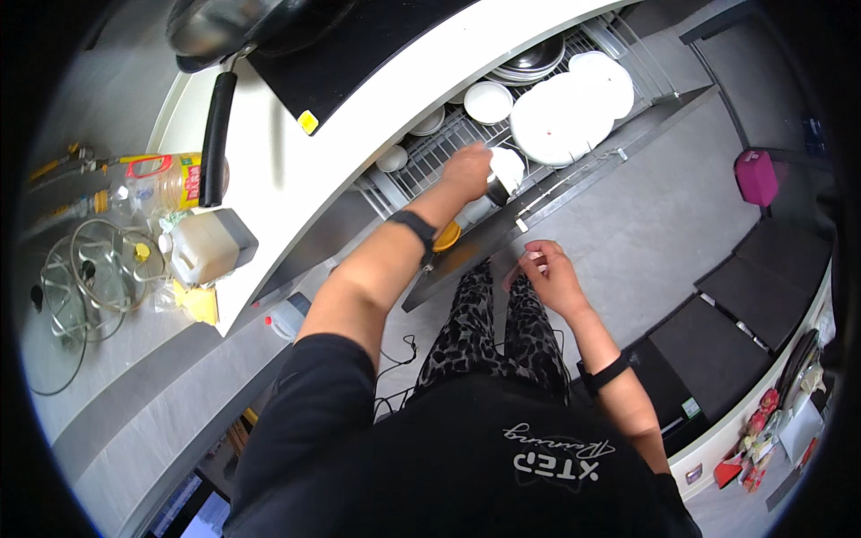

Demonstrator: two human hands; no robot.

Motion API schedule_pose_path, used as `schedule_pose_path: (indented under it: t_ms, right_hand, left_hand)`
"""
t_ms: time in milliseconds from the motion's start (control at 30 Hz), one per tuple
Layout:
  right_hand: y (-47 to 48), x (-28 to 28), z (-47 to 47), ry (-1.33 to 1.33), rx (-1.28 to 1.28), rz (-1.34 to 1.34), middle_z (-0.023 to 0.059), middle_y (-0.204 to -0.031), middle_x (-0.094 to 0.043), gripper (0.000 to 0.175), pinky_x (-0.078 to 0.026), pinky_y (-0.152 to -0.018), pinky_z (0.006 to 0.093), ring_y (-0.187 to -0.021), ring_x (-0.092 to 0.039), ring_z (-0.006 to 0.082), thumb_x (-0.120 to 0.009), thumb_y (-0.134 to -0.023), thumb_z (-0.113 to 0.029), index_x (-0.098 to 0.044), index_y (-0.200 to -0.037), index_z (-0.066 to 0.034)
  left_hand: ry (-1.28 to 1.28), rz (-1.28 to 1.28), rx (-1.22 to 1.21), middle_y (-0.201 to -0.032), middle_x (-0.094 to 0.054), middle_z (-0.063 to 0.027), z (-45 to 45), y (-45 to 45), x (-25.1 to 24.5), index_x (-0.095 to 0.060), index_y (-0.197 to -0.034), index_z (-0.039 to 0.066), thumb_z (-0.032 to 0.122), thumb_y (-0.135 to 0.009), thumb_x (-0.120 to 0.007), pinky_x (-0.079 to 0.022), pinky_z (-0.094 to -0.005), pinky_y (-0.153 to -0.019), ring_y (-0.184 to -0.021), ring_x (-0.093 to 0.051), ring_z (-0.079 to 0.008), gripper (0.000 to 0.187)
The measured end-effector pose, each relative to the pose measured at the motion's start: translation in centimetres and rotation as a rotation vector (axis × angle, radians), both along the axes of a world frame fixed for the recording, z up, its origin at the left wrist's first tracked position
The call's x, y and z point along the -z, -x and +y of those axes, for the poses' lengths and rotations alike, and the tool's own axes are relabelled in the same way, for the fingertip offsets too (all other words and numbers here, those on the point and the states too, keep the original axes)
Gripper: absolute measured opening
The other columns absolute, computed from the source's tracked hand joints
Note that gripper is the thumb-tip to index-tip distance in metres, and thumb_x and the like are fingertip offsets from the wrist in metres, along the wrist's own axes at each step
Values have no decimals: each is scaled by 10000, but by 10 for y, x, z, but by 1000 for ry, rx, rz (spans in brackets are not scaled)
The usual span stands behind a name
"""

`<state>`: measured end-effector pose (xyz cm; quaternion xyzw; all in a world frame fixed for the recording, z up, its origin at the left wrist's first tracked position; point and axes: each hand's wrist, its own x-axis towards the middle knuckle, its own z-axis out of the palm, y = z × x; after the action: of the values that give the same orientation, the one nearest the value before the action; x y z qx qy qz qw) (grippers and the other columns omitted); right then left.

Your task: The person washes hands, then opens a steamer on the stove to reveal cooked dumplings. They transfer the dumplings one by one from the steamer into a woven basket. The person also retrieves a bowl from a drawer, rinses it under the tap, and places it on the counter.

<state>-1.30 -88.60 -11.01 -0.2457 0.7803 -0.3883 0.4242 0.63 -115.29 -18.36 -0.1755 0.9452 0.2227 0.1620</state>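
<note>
A pulled-out wire drawer basket (430, 158) full of dishes lies before me. My left hand (469, 173) reaches over it, fingers bent down beside a white bowl (508, 168) and a dark-sided vessel (498, 193). Blur and the angle hide whether the fingers grip either one. Below that wrist, an orange round item (447, 237) sits near the drawer front. My right hand (555, 279) hangs outside the drawer above the floor, its fingers curled. Something pale pink shows by its fingertips, and I cannot tell if it is held.
Large white plates (562, 121), a small white bowl (488, 103) and stacked bowls (528, 64) fill the basket's far part. On the white counter (269, 168) a pan handle (218, 138) sticks out beside a plastic jug (208, 245) and glass lids (94, 269). A magenta bin (756, 178) stands right.
</note>
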Motion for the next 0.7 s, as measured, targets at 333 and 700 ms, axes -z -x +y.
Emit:
schedule_pose_path:
  t_ms: [333, 700]
  right_hand:
    - [-29, 1, 11, 58, 108, -27, 174, -1040, -619, 276, -539, -726, 367, -849, -666, 288, -680, -911, -174, -613, -1113, 2]
    - [-30, -3, 27, 42, 183, -101, 163, -1038, -608, 267, -539, -735, 379, -855, -673, 281, -669, -918, -189, -600, -1105, -11]
  left_hand:
    - [125, -341, 591, -1507, -379, -148, 21, 76, 71, -563, -1367, 166, 141, -757, -727, -329, -577, -1112, -1429, -347, -305, 632]
    - [53, -223, 938, -1298, -524, -127, -4, 101, 71, -513, -1392, 180, 275, -597, -838, -468, -545, -945, -1222, -538, -320, 863]
